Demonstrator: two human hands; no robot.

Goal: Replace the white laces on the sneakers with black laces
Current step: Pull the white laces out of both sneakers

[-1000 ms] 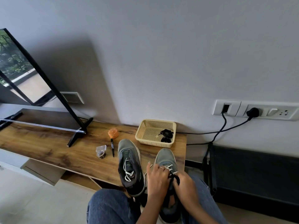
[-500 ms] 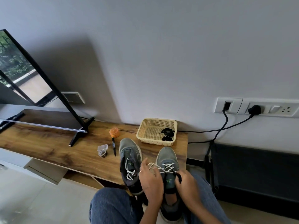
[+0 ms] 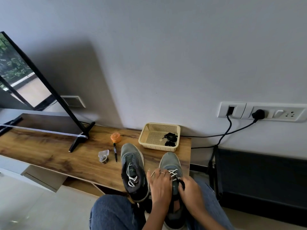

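1. Head view: two grey sneakers stand toe-first toward the wall on a wooden shelf (image 3: 49,151). The left sneaker (image 3: 132,170) is untouched and has its white lace (image 3: 131,177) loosely threaded.
2. The right sneaker (image 3: 171,165) hangs partly over the near edge of the shelf, between the person's knees in blue jeans. Its white lace (image 3: 173,173) crosses the upper eyelets.
3. The left hand (image 3: 160,183) lies over the left side of this sneaker with curled fingers — a loose lace end shows near its fingertips, so it seems to pinch the lace, but I cannot tell for sure.
4. The right hand (image 3: 191,191) holds the right side of the same sneaker near the tongue, fingers curled on the dark collar.
5. The black laces (image 3: 170,138) lie bundled in the right end of a beige basket (image 3: 149,130) that stands behind the sneakers, near the wall.
6. Left of the sneakers lie a black pen (image 3: 115,151), an orange jar (image 3: 116,137) and a small clear jar (image 3: 103,156) — all apart from each other.
7. A TV (image 3: 25,83) stands at the left end of the shelf; two black cables run to wall sockets (image 3: 260,112) on the right.
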